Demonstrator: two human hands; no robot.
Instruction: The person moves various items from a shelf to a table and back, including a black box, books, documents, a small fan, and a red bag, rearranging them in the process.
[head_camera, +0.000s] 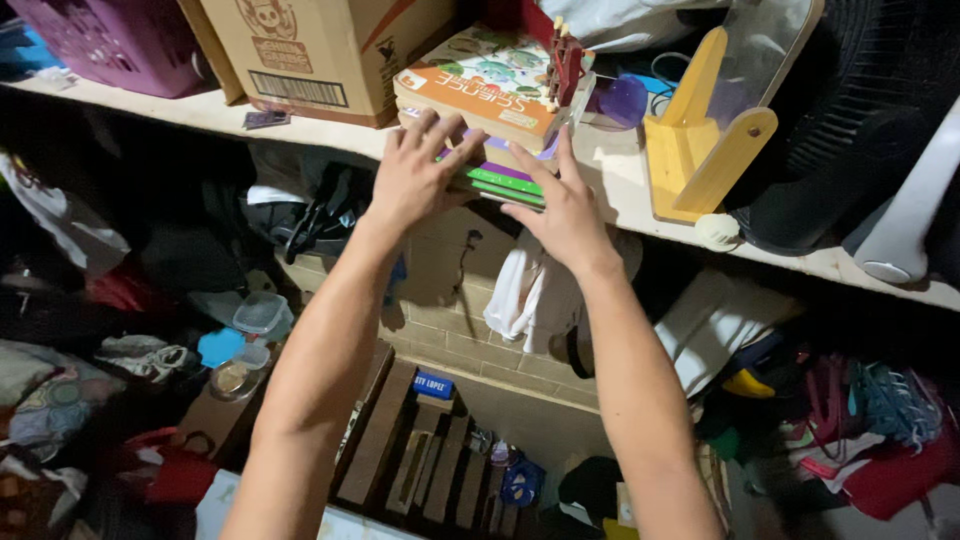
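1. Both hands are up at the shelf edge: left hand (415, 175) lies flat with fingers spread on the near left corner of the stack of books (490, 110), and right hand (565, 205) presses its open palm and straight fingers against the stack's near right side. Neither is closed around anything; they bracket the stack between them.
2. Big picture first: one long pale shelf (620, 185) runs across the frame, higher at the left and lower at the right, and the stack sits on its front edge, slightly overhanging.
3. One cardboard box (320, 50) stands just left of the stack, touching or nearly so; one purple basket (110, 40) sits further left.
4. One dark fan (850, 130) fills the right end of the shelf.
5. One yellow wooden stand (700, 130) sits just right of the stack, apart from the right hand.
6. Now the stack itself: it lies straight ahead of both hands and a little above the wrists, its long axis running away from the person and angled to the right. I count an orange-covered book on top and at least three thinner ones below, with green and purple edges showing.
7. Left hand is the nearer, already resting on top; the right touches only the side.
8. One small red wooden piece (565, 60) stands on the stack's far right corner.
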